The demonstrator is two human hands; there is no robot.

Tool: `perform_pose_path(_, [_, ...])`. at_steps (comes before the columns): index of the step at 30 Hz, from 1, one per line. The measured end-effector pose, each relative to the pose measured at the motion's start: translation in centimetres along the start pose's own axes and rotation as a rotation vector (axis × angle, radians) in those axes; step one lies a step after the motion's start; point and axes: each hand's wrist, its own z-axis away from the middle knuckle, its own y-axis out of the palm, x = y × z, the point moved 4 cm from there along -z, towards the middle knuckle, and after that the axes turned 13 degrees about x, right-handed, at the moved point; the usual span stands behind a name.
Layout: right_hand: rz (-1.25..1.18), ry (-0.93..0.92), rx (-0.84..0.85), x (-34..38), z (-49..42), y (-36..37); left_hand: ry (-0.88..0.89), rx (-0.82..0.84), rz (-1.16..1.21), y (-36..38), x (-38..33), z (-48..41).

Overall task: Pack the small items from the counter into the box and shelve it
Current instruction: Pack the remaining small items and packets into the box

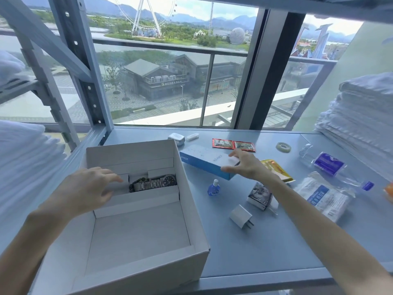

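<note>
— Left hand (pixel 89 188)?
— Inside white box (pixel 136 152), fingers loosely spread beside wristwatch (pixel 154 183); holds nothing.
— Right hand (pixel 244 165)?
— Pinches near end of blue carton (pixel 204 159), thumb opposing fingers, just right of box. Nearby on counter (pixel 287 241): eye-drop bottle (pixel 214 188), plug adapter (pixel 241 216).

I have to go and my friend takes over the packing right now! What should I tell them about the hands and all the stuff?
Left hand: open, in the white box near the watch, holding nothing.
Right hand: grips the end of the blue carton on the counter.
Done: the watch is in the box.
Left: pack the blue carton, eye drops, charger, earbud case, red sachets, tape, water bottle and the packets near it, then shelve the box.
</note>
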Motion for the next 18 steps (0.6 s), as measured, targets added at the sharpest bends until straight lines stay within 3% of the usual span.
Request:
perform_pose_path(7, [0.042,0.008,0.132,0.5,-2.1,4.5,-0.032,0.049,-0.052,0.4,0.3,-0.1])
perform_pose_path(10, [0.053,-0.008,0.089,-0.8,-2.3,2.6,-0.034,0.073,-0.061,0.4,0.3,-0.2])
perform_pose_path(13, [0.189,0.142,-0.021,-3.7,-2.2,-0.4,-0.042,0.072,-0.065,0.3,0.4,-0.2])
perform_pose_path(18, [0.330,0.238,0.136,-6.7,-1.8,-0.8,-0.050,0.053,-0.043,0.4,0.5,-0.3])
